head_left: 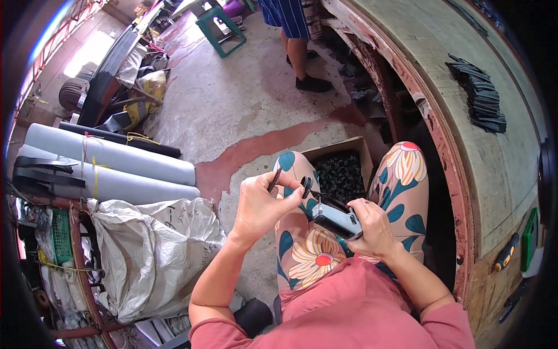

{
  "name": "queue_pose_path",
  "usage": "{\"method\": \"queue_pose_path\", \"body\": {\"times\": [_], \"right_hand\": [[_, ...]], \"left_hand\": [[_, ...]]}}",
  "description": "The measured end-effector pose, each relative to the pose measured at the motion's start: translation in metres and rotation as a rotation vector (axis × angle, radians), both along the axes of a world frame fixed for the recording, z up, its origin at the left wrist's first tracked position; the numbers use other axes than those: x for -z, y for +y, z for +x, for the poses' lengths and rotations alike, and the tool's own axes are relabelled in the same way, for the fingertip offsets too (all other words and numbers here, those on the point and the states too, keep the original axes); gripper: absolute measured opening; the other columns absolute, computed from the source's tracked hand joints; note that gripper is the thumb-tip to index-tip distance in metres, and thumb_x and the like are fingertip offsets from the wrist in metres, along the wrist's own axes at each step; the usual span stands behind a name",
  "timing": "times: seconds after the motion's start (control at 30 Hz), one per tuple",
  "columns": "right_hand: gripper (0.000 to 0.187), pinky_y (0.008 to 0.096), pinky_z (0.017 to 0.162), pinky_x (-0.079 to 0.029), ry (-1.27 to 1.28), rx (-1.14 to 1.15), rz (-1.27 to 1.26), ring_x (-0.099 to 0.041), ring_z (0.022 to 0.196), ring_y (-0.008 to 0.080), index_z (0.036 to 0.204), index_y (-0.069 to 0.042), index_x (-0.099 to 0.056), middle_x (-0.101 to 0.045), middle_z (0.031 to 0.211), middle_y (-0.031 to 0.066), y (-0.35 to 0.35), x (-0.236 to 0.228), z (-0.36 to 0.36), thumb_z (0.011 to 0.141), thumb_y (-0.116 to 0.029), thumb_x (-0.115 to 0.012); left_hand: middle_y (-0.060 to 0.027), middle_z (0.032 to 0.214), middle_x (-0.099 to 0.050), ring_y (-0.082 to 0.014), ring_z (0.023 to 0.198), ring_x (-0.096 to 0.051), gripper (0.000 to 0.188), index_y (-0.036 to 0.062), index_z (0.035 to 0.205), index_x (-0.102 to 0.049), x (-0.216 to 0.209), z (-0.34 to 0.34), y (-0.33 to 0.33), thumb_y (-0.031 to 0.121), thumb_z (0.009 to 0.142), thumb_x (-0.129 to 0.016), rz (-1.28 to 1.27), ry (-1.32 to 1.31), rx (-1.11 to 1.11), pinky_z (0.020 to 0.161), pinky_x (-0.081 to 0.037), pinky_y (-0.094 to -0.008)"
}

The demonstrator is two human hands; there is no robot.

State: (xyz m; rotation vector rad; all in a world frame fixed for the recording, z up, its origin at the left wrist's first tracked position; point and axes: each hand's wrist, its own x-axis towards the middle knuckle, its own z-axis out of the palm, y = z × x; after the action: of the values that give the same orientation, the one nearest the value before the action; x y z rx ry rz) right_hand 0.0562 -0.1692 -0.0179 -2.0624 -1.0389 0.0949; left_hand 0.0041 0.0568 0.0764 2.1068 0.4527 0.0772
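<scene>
My left hand (257,205) is raised over my left thigh, its fingers pinching a narrow black strip (306,185) bent into a small loop. Part of the strip is hidden behind the fingers. Close beside it, my right hand (375,228) grips a grey and black stapler (336,218) over my lap, its front end pointing toward the loop. I cannot tell whether the stapler touches the strip. Beyond my lap, between my knees, stands a cardboard box (367,158) holding many small curled black pieces (339,174).
A wooden workbench (433,70) runs along my right, bearing a pile of black strips (478,96) and a screwdriver (507,252). To my left lie grey rolls (116,157) and a white sack (157,250). Ahead, a person (299,52) stands near a green stool (221,32).
</scene>
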Motion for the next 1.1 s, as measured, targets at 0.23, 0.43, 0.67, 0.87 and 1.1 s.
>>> {"method": "queue_pose_path", "body": {"times": [0.23, 0.43, 0.67, 0.87, 1.1], "right_hand": [[0.057, 0.0403, 0.073, -0.045, -0.038, -0.009, 0.01, -0.057, 0.081, 0.0353, 0.096, 0.0, -0.051, -0.057, 0.086, 0.0181, 0.001, -0.004, 0.0, 0.057, -0.033, -0.078], [0.057, 0.0406, 0.072, -0.045, -0.054, -0.009, 0.021, -0.057, 0.08, 0.0349, 0.096, 0.0, -0.051, -0.057, 0.086, 0.0181, -0.003, -0.002, 0.001, 0.057, -0.032, -0.077], [0.056, 0.0403, 0.073, -0.045, -0.061, -0.005, 0.044, -0.057, 0.08, 0.0352, 0.096, 0.001, -0.051, -0.056, 0.086, 0.0184, -0.006, -0.005, 0.002, 0.056, -0.029, -0.077], [0.056, 0.0407, 0.073, -0.045, -0.079, 0.003, 0.045, -0.056, 0.082, 0.0355, 0.096, 0.001, -0.051, -0.055, 0.087, 0.0182, -0.008, -0.004, 0.003, 0.052, -0.023, -0.077], [0.056, 0.0407, 0.072, -0.045, -0.087, -0.003, 0.065, -0.055, 0.08, 0.0355, 0.096, 0.001, -0.05, -0.055, 0.086, 0.018, -0.008, -0.007, 0.006, 0.049, -0.017, -0.073]], "left_hand": [[0.0052, 0.067, -0.061, 0.0011, 0.051, -0.032, 0.008, 0.0006, 0.078, -0.069, 0.003, -0.003, -0.009, 0.006, 0.072, -0.071, 0.091, -0.055, 0.088, 0.043, -0.024, -0.0193], [0.0019, 0.069, -0.064, -0.0001, 0.051, -0.033, 0.009, 0.0002, 0.077, -0.068, 0.005, -0.001, -0.016, 0.006, 0.071, -0.071, 0.13, -0.151, 0.154, 0.044, -0.027, -0.0195], [-0.0007, 0.07, -0.064, -0.0024, 0.051, -0.036, 0.01, 0.0006, 0.076, -0.067, -0.001, 0.001, -0.021, 0.006, 0.069, -0.071, 0.163, -0.176, 0.205, 0.045, -0.03, -0.0217], [-0.0017, 0.073, -0.066, -0.0022, 0.051, -0.036, 0.01, 0.0004, 0.076, -0.067, -0.002, 0.002, -0.022, 0.005, 0.069, -0.071, 0.185, -0.178, 0.234, 0.045, -0.03, -0.0217], [-0.0036, 0.077, -0.068, -0.0014, 0.051, -0.035, 0.008, 0.0003, 0.074, -0.066, -0.002, 0.003, -0.023, 0.004, 0.069, -0.07, 0.153, -0.232, 0.204, 0.045, -0.029, -0.0206]]}}
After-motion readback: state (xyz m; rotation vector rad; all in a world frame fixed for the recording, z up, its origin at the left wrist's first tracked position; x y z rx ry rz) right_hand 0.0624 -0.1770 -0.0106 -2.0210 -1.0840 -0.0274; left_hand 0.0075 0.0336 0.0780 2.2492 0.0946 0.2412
